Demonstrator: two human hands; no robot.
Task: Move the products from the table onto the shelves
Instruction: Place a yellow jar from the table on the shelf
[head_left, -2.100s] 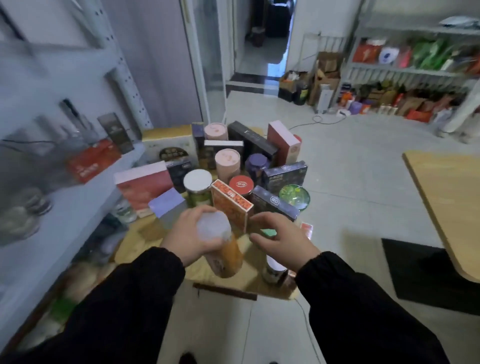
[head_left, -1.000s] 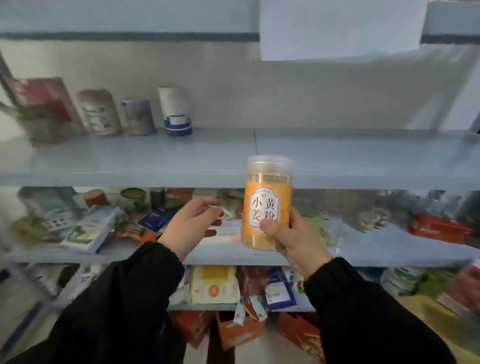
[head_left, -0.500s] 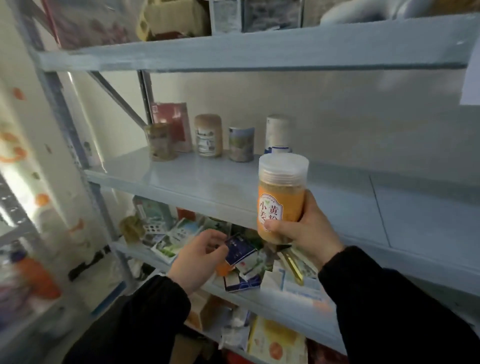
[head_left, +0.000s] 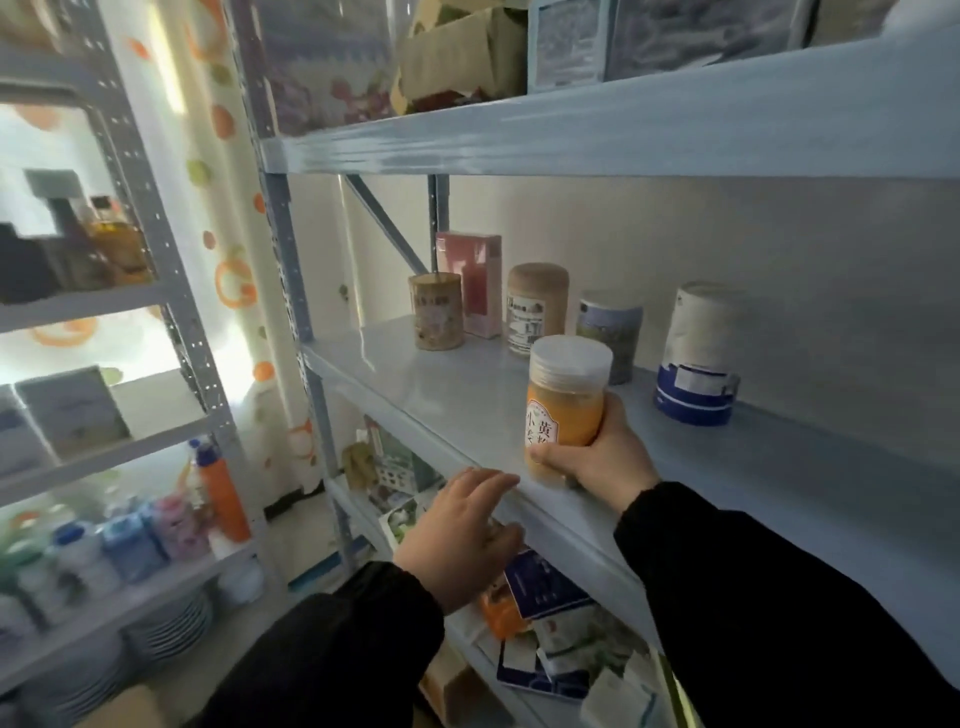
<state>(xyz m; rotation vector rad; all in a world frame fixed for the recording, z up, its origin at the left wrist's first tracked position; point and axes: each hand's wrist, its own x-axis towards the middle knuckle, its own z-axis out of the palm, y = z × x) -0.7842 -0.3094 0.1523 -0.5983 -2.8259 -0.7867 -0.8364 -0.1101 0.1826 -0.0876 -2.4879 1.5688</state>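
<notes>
An orange jar (head_left: 565, 402) with a clear lid and Chinese label stands upright at the front edge of the grey middle shelf (head_left: 457, 395). My right hand (head_left: 602, 460) grips it around the lower half from the right. Whether the jar's base touches the shelf I cannot tell. My left hand (head_left: 462, 530) hovers just below the shelf's front lip with fingers relaxed, holding nothing.
Behind the jar stand a tan can (head_left: 435, 318), a pink box (head_left: 475, 283), a brown-lidded tub (head_left: 536, 309), a blue-grey can (head_left: 609, 335) and a white-blue canister (head_left: 698, 353). Packets (head_left: 550, 623) crowd the shelf below. A second rack (head_left: 156, 312) stands left.
My right hand has carried the jar forward and down to the middle shelf's front edge. The left hand has risen towards the shelf lip. The view has moved closer and turned left.
</notes>
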